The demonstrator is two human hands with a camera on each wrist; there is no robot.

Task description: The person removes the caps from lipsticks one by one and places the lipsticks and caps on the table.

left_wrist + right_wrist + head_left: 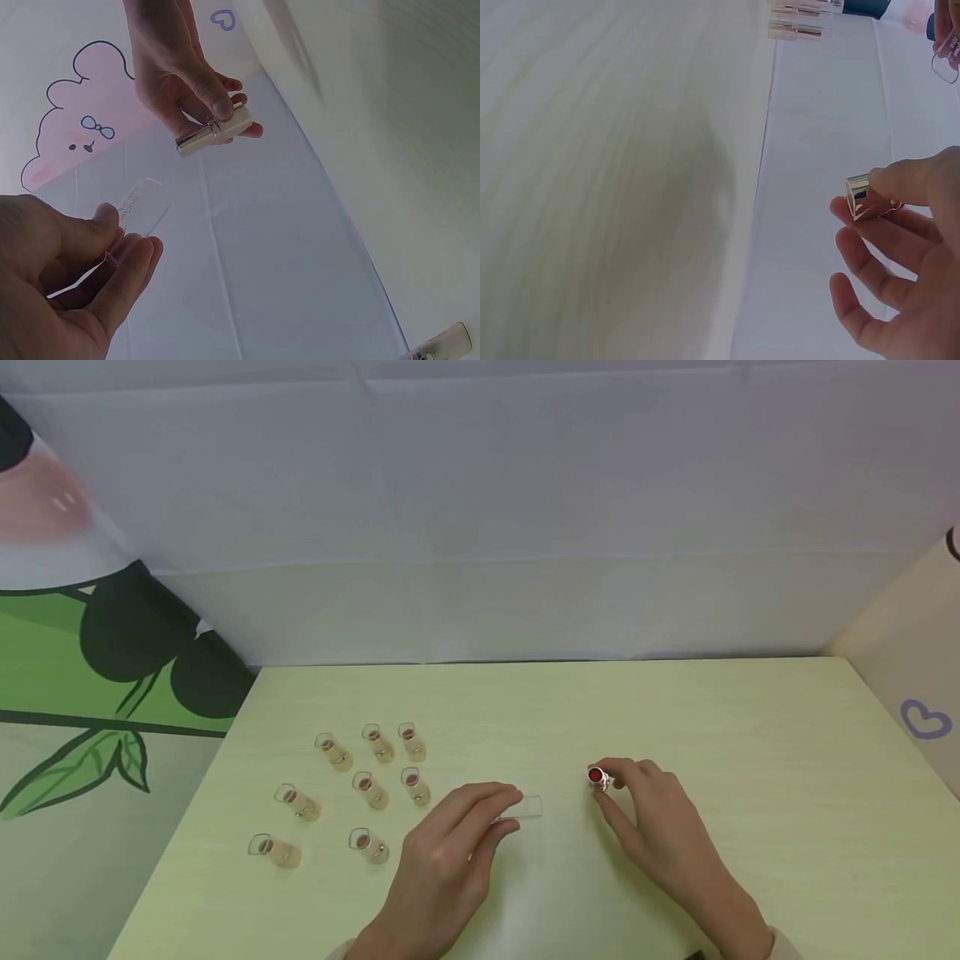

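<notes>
My left hand [457,852] pinches a clear lipstick cap [528,807] between thumb and fingers, its free end pointing right. In the left wrist view the transparent cap [144,208] shows small printed lettering. To the right, my right hand [663,827] holds a lipstick tube [597,777] with a red top and a shiny metallic body. The left wrist view shows that uncapped tube [215,129] between thumb and fingers, tilted. Cap and tube are apart, both above the table. Part of the tube [870,196] is hidden by the fingers in the right wrist view.
Several capped lipsticks [371,790] stand in loose rows on the left side of the pale table [720,718]. A white cloth [525,510] hangs behind the back edge. Printed panels [907,693] flank the table, and a small dark object [696,955] shows at the bottom edge.
</notes>
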